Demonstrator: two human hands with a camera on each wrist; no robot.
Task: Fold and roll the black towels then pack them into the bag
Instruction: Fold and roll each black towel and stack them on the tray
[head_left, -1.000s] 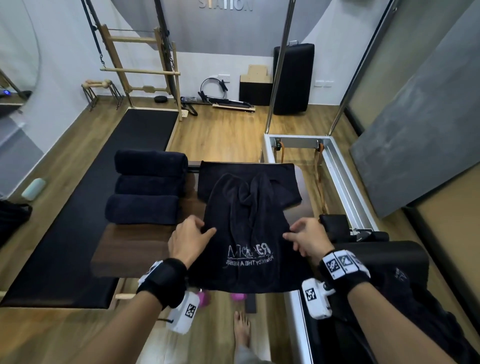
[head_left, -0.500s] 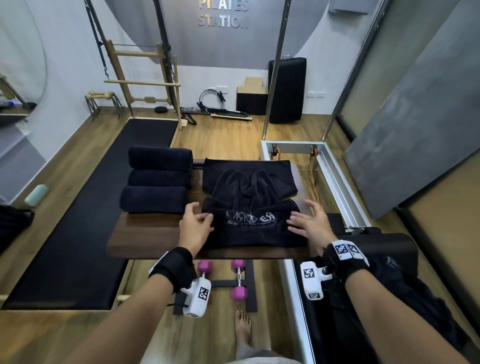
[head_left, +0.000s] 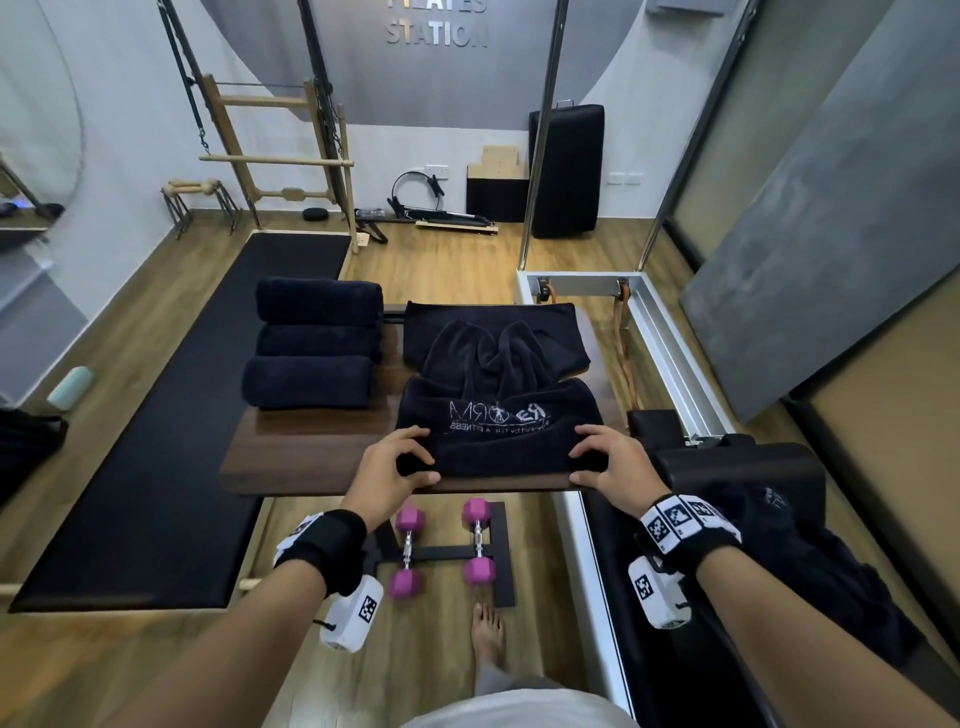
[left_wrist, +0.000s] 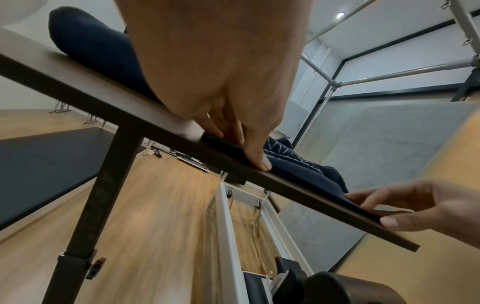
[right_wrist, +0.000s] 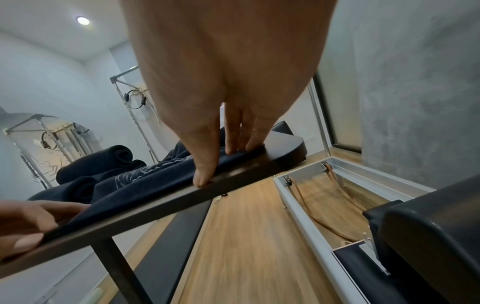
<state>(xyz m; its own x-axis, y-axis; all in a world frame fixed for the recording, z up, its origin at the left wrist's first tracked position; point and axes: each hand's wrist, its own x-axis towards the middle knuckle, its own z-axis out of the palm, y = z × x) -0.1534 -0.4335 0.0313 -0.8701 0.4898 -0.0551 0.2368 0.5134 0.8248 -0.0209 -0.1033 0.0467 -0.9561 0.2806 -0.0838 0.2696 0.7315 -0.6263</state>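
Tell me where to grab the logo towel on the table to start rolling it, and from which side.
Grip the logo towel at its two near corners, coming from the table's front edge, as the left hand and right hand do. That folded edge lies straight along the front, so it can probably roll evenly away.

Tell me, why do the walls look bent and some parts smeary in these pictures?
Head view: wide lens bows the walls and poles; the logo towel is sharp. Left wrist view: the left hand looms huge and soft. Right wrist view: the floor is streaked with blur, and a ceiling light glares.
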